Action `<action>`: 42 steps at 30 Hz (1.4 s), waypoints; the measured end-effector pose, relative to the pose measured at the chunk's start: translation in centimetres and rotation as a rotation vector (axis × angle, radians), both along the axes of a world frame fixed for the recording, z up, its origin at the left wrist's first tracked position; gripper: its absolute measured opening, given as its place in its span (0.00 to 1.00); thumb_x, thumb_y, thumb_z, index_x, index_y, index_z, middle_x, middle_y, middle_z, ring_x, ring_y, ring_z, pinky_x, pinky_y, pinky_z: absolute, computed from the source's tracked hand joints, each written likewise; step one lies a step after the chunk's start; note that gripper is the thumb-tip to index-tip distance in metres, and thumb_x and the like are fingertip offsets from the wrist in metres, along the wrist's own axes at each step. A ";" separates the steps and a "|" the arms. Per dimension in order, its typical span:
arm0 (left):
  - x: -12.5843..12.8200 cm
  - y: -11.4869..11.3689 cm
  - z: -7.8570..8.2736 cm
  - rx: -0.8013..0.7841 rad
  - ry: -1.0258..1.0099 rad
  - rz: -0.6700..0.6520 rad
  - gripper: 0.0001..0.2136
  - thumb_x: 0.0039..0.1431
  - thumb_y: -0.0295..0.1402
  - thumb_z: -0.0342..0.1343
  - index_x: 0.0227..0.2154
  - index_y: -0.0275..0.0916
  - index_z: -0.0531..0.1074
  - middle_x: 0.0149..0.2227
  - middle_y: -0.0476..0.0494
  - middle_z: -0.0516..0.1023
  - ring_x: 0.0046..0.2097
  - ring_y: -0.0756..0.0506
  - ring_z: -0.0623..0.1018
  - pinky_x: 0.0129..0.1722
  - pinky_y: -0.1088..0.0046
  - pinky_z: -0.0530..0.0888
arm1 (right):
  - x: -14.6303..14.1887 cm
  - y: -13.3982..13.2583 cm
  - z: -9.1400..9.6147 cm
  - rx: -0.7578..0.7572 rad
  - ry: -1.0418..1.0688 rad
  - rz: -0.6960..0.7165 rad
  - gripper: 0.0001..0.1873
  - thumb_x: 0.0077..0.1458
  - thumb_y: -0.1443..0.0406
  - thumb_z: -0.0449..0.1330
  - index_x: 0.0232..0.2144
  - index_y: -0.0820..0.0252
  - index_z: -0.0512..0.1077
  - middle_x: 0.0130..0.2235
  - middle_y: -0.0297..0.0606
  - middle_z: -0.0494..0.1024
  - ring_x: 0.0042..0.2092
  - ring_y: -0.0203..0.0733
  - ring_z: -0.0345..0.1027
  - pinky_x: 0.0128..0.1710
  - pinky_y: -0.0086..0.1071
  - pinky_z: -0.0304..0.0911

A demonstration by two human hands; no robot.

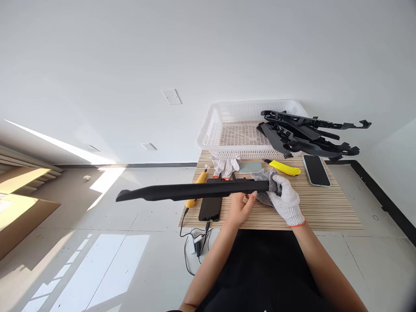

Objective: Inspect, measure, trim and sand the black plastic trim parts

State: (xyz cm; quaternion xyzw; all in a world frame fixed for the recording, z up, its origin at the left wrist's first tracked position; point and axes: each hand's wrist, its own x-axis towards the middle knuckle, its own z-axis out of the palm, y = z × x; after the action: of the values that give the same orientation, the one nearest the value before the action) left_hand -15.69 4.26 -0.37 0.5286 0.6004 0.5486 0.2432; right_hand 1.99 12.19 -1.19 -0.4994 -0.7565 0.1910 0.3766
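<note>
A long black plastic trim strip [191, 190] lies crosswise above the table, its narrow end reaching far out to the left. My bare left hand [241, 209] is closed on the strip's lower edge near its right part, with the thumb along the front. My right hand [287, 198] wears a white knitted glove with an orange cuff. It grips a grey cloth [264, 175] wrapped around the strip's right end. The fingertips behind the cloth are hidden.
A white plastic basket [240, 152] holds several black trim parts [292, 134] jutting out rightward. On the table [321, 214] lie a yellow cutter [285, 168], a phone [316, 170], a black tablet-like device [208, 210], a yellow corded tool [190, 203] and white gloves [224, 166]. Cables hang off the left edge.
</note>
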 end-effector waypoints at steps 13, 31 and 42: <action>0.1 0.0 0.3 -0.011 -0.101 -0.172 0.16 0.67 0.43 0.54 0.50 0.39 0.76 0.46 0.39 0.80 0.42 0.44 0.77 0.46 0.66 0.73 | 0.1 -0.2 -0.1 0.196 -0.053 -0.043 0.15 0.52 0.65 0.63 0.43 0.54 0.71 0.52 0.41 0.77 0.45 0.47 0.77 0.33 0.35 0.72; 0.0 -0.9 -0.2 -0.091 -0.157 -0.105 0.14 0.63 0.46 0.57 0.34 0.39 0.75 0.36 0.43 0.79 0.43 0.42 0.77 0.49 0.63 0.72 | -0.3 -0.3 1.1 0.051 -0.101 -0.164 0.25 0.45 0.63 0.67 0.48 0.52 0.72 0.56 0.43 0.74 0.52 0.54 0.75 0.34 0.39 0.72; -0.4 -0.9 1.0 -0.079 -0.335 -0.288 0.17 0.67 0.49 0.50 0.41 0.40 0.73 0.46 0.39 0.79 0.49 0.39 0.77 0.52 0.60 0.72 | 0.1 -0.2 0.7 0.192 -0.096 -0.045 0.21 0.51 0.70 0.61 0.49 0.52 0.72 0.57 0.39 0.76 0.54 0.48 0.74 0.40 0.36 0.73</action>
State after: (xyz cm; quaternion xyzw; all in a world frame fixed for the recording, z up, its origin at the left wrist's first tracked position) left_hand -16.07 3.34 0.62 0.5004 0.4909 0.5644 0.4360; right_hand 2.13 12.03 -0.50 -0.4863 -0.7772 0.0850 0.3903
